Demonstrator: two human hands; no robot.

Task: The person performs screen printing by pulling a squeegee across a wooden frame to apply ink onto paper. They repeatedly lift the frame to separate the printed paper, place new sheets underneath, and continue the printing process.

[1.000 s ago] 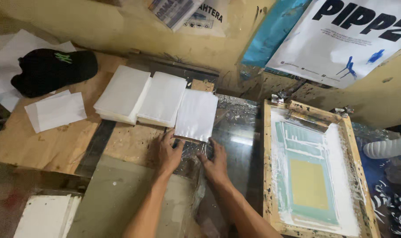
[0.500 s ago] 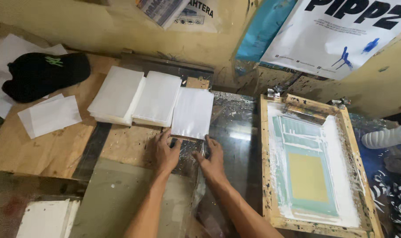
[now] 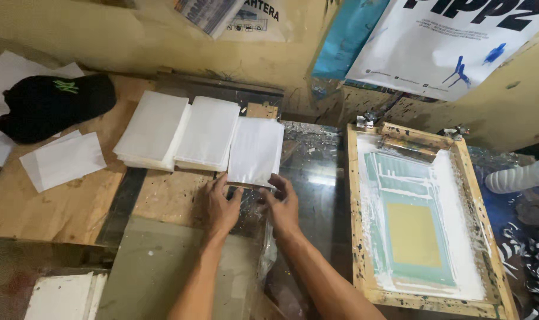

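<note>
My left hand and my right hand rest side by side on the work table, fingers spread. Their fingertips touch the near edge of a small white stack of sheets that lies partly on a glass plate. Left of it lie two thicker white stacks. A crumpled clear plastic film lies under and below my right wrist.
A wooden screen-printing frame with a greenish mesh sits at right. A black cap and loose white sheets lie at left on the wooden board. Posters hang on the yellow wall behind. A white slab is bottom left.
Both hands have crept forward from the table's dark patch up to the near edge of the small white stack. The view has shifted slightly left.
</note>
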